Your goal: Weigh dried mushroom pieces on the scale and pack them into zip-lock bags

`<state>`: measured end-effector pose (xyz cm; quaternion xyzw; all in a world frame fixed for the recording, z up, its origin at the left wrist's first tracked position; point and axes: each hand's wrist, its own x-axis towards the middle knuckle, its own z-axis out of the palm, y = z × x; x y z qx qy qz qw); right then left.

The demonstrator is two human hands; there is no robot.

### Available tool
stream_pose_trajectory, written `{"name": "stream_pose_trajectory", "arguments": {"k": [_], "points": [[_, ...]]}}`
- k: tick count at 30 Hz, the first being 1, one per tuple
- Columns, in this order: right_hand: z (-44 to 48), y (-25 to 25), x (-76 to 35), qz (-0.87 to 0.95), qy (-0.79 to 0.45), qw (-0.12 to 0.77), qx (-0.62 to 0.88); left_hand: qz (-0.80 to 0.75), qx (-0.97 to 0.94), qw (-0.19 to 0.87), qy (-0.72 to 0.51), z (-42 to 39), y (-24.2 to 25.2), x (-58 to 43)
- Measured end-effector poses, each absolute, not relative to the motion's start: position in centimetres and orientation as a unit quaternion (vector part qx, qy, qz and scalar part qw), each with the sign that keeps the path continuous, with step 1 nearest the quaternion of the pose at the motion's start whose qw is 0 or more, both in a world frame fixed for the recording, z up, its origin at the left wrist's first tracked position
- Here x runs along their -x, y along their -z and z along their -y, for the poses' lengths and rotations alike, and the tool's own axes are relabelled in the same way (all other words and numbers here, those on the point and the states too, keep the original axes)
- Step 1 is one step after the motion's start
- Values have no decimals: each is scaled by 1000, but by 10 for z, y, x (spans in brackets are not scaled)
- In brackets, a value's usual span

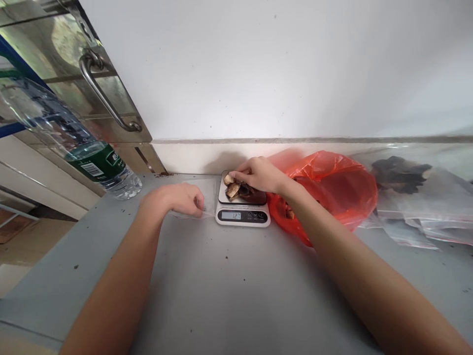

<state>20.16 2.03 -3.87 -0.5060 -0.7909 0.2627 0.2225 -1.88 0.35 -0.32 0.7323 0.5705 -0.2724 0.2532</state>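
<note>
A small white kitchen scale (243,215) with a lit display stands at the back of the grey table (229,291). Brown dried pieces (233,189), perhaps mushroom slices, lie on its dark platform. My right hand (259,173) hovers over the platform, fingers pinched on one of the pieces at the left edge. My left hand (176,198) rests on the table just left of the scale, fingers closed on the edge of a clear plastic bag (192,199) that lies flat there.
A red plastic bag (332,190) sits right of the scale, behind my right forearm. Clear zip bags (414,197) with dark dried contents lie at the far right. A water bottle (92,158) leans at the left beside a metal door with a handle (107,101).
</note>
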Motion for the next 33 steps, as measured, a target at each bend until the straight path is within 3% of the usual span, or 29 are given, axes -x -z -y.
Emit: {"name": "stream_pose_trajectory", "arguments": {"k": [15, 21, 28, 33], "points": [[-21, 34, -233, 788, -230, 135, 554, -570, -737, 244, 269, 0, -1, 16], [-18, 26, -235, 775, -212, 138, 579, -575, -733, 247, 266, 0, 0, 17], [4, -8, -255, 764, -220, 205, 570, -574, -735, 243, 267, 2, -2, 15], [14, -28, -279, 785, -235, 152, 553, -575, -734, 245, 266, -1, 1, 17]]}}
